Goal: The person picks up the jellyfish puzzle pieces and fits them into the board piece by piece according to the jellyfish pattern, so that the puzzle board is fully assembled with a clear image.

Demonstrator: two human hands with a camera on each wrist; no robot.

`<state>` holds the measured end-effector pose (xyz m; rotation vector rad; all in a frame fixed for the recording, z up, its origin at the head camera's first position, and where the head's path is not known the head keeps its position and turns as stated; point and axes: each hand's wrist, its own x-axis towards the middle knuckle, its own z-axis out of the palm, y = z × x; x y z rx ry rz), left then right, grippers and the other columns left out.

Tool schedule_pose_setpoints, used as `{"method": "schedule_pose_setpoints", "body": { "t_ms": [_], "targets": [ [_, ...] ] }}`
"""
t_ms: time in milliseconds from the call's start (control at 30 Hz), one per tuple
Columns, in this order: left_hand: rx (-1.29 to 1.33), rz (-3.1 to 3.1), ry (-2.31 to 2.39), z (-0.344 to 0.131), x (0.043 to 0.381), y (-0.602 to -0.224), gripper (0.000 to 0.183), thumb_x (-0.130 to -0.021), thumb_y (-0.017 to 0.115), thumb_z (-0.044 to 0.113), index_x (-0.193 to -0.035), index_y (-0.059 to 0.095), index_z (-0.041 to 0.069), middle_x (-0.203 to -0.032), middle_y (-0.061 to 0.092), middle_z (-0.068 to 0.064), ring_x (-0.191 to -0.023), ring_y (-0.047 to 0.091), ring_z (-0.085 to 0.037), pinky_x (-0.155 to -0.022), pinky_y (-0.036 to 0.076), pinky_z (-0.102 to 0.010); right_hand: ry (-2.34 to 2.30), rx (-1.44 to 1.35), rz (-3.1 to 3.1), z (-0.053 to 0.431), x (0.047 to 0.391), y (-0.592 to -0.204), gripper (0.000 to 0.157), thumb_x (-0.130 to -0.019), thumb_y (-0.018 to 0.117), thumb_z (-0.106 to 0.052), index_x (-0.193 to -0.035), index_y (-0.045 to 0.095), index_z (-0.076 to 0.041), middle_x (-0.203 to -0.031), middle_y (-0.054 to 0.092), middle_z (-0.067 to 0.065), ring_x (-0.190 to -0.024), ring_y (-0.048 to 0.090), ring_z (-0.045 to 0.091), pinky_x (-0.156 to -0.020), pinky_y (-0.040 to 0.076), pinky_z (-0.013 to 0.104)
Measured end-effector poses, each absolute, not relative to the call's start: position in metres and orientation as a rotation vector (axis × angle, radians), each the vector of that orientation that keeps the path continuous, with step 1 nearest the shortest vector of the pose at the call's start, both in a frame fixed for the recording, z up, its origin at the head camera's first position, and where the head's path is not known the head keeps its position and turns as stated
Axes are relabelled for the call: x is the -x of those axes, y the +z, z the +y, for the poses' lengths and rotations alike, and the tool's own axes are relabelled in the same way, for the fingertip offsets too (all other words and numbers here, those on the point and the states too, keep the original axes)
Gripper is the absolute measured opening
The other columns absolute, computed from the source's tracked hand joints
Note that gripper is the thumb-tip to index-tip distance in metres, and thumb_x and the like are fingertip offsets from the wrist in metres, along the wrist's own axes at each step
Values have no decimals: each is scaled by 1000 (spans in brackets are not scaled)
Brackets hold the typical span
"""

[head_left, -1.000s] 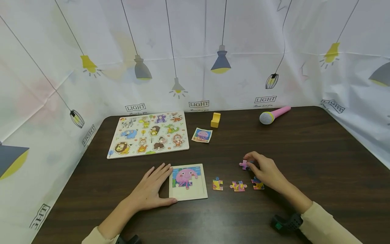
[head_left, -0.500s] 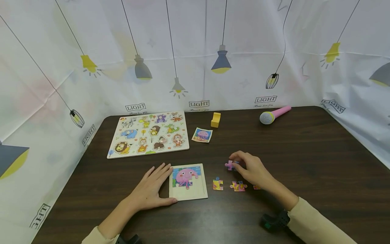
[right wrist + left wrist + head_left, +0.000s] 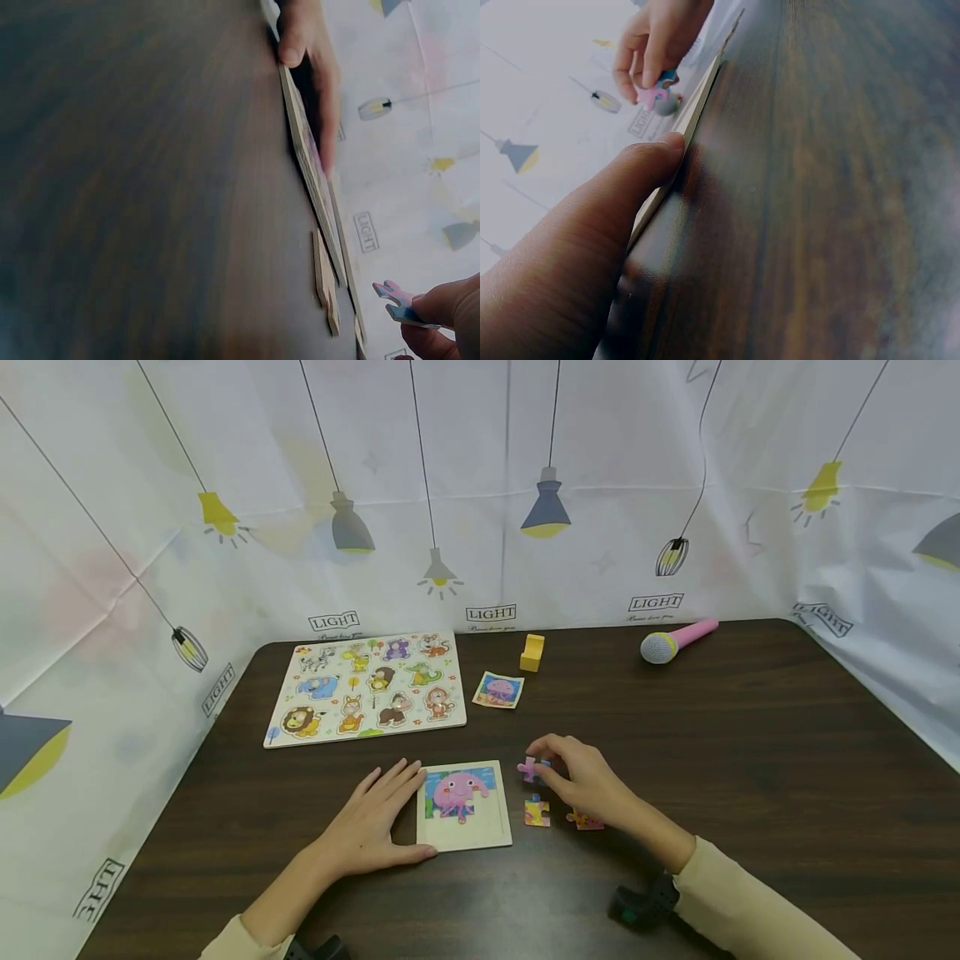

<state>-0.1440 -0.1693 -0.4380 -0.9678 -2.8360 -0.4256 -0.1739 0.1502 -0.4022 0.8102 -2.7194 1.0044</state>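
Note:
My left hand (image 3: 367,827) lies on the table with fingers spread, touching the left side of a small wooden puzzle board (image 3: 491,828). Its thumb rests at the lower left corner. Part of a pink octopus picture fills the board's upper left; bare wood shows elsewhere. My right hand (image 3: 585,783) pinches a pink and blue puzzle piece (image 3: 528,769) just right of the board. The right wrist view shows this puzzle piece (image 3: 403,309) between thumb and finger, above the table. Below that hand lie a yellow puzzle piece (image 3: 536,812) and a partly hidden yellow-pink one (image 3: 585,820).
A large animal peg puzzle (image 3: 360,692) lies at the back left. Beside it are a small octopus picture card (image 3: 498,691) and a yellow block (image 3: 532,653). Farther right lies a pink toy microphone (image 3: 678,641). A printed lamp curtain (image 3: 600,527) hangs behind the table.
My right hand has carried the pink and blue puzzle piece leftward to near the board, now covering the rightmost loose piece. The left hand stays put.

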Motion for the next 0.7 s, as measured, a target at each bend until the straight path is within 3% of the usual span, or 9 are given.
{"method": "schedule_pose_setpoints", "body": {
  "t_ms": [433, 700],
  "targets": [
    [965, -2853, -412, -170, 144, -438, 99, -73, 43, 78, -145, 28, 11, -148, 26, -7, -137, 19, -23, -107, 15, -50, 1105, -948, -2747, 122, 172, -403, 17, -88, 62, -14, -105, 61, -11, -82, 52, -8, -71, 44, 11, -59, 41, 23],
    [962, -2852, -411, -169, 144, -437, 99, -74, 43, 77, -145, 28, 10, -148, 27, -7, -137, 19, -23, -107, 16, -51, 1119, -1048, -2730, 108, 170, -409, 18, -88, 60, -10, -106, 60, -11, -78, 49, -8, -68, 42, 10, -58, 40, 24]
  ]
}}
